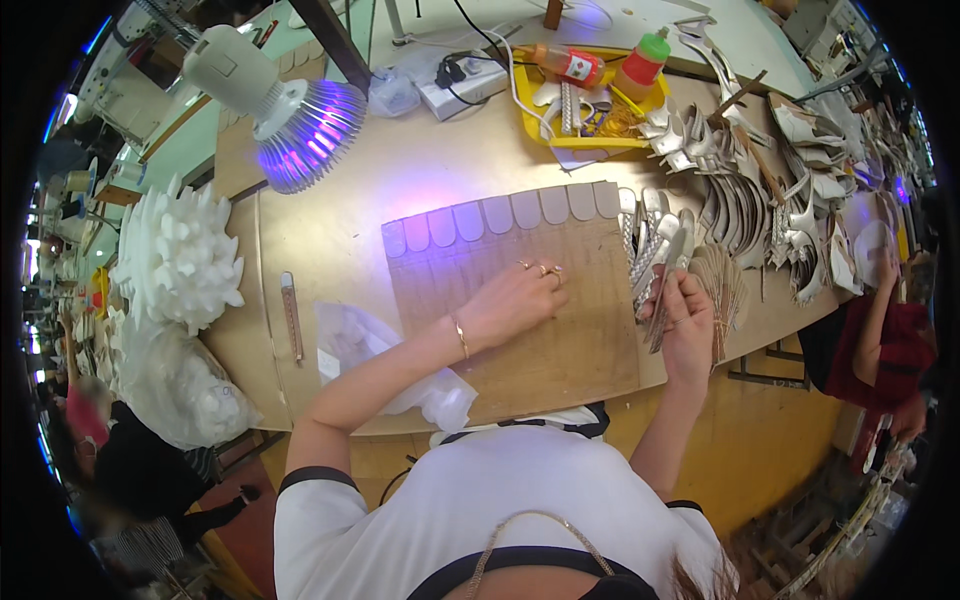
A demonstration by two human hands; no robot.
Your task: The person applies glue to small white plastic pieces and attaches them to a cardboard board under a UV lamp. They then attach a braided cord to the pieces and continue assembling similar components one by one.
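Note:
A brown cardboard sheet point(510, 340) lies in front of me, with several pale rounded tabs point(498, 214) in a row along its far edge. My left hand point(520, 303) is over the middle of the sheet, its fingers curled and their tips hidden; whether it holds anything does not show. To the right of the sheet, my right hand point(690, 328) grips several long, thin grey strips point(677, 248) between thumb and fingers. Close by it are a bundle of flat beige pieces point(738, 275) and some silvery braided straps point(645, 215).
A lamp point(310, 130) hangs over the far left. At the back stands a yellow tray point(527, 115) with bottles. Stacked cut straps point(735, 215) fill the right side. A cutter knife point(290, 315), clear plastic bag point(375, 355) and white spiky bundle point(185, 260) lie left.

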